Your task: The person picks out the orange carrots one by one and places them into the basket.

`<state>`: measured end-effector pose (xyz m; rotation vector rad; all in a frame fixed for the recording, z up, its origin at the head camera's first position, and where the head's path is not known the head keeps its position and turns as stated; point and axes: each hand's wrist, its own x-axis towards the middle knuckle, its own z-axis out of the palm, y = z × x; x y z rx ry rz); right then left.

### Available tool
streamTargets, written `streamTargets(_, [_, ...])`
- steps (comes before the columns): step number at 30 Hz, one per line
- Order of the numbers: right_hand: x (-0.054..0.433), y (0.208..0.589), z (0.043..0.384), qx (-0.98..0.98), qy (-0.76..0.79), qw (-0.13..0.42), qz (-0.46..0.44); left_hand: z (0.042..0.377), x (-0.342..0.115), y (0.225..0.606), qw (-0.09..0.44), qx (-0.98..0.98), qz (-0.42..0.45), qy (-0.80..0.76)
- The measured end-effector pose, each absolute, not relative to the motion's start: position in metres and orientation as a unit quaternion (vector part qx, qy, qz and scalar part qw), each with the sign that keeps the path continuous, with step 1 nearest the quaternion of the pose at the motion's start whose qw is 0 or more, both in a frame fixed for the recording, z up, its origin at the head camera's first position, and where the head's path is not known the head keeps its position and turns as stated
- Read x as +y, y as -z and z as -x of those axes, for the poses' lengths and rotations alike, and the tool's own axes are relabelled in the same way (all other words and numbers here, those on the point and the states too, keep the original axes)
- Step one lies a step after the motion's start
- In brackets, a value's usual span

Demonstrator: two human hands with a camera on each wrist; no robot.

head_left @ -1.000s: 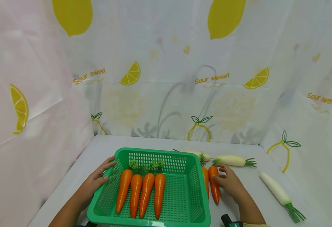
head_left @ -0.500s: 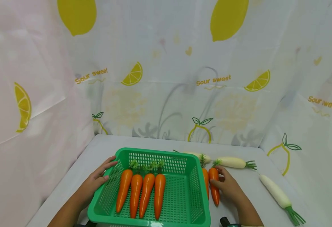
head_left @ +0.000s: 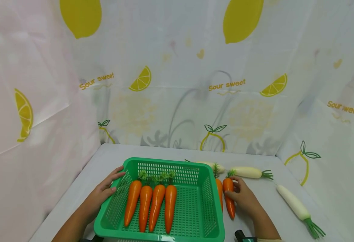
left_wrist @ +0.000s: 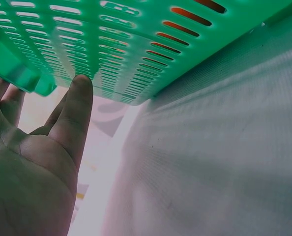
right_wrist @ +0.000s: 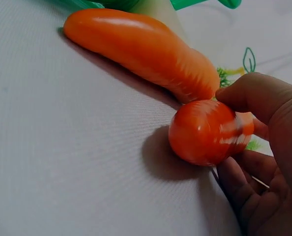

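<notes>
A green plastic basket [head_left: 189,201] holds several carrots [head_left: 170,208] lying side by side, with leafy tops toward the back. My left hand [head_left: 99,193] rests at its left rim; in the left wrist view, a nearly straight finger [left_wrist: 77,108] touches the slotted outer wall. Right of the basket, my right hand [head_left: 244,196] grips a carrot [head_left: 229,198], thumb on one side and fingers on the other. In the right wrist view this carrot [right_wrist: 205,132] points its tip at the camera above a shadow. Another carrot [right_wrist: 136,44] lies between it and the basket, partly hidden by the rim in the head view.
Behind the carrots lie two white radishes, one at the basket's back corner [head_left: 211,164] and one farther right [head_left: 247,172]. A third white radish [head_left: 295,203] lies at the table's right side. Lemon-print curtains [head_left: 177,101] enclose the white table [head_left: 122,149].
My right hand has closed in on the carrot, its thumb moving left across it; the carrot has shifted slightly. The left hand and basket stay in place.
</notes>
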<state>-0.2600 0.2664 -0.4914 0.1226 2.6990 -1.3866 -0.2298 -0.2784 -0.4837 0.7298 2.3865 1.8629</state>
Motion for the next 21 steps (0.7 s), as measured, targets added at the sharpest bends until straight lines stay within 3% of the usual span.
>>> streamTargets(21, [0.2632,0.4878,0.2579,0.864,0.497,0.03,-0.075,0.2298,-0.2776,0.484,0.017,0.756,-0.24,-0.608])
